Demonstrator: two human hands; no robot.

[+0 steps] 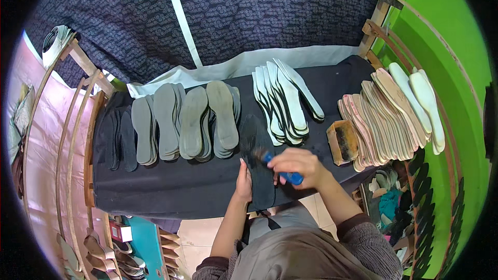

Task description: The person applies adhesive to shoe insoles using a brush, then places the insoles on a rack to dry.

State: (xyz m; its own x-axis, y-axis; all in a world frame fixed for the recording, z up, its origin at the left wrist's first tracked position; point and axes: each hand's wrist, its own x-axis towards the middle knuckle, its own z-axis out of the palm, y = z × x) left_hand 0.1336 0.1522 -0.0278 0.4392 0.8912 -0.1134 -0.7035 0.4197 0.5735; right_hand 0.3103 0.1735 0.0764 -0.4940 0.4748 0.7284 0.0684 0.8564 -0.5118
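Observation:
A black insole [258,148] lies lengthwise on the dark cloth-covered table [171,184] in front of me. My left hand [243,179] presses on its near left edge and holds it flat. My right hand [298,167] is closed around a blue-handled brush [282,170]. The brush's bristle end rests on the middle of the black insole.
Grey insoles [194,122] are fanned out at centre left, black ones [120,140] further left. White insoles [285,101] lie behind the work spot, pinkish-tan ones [381,116] at the right. A wooden block brush [342,141] sits beside them. Wooden racks stand on both sides.

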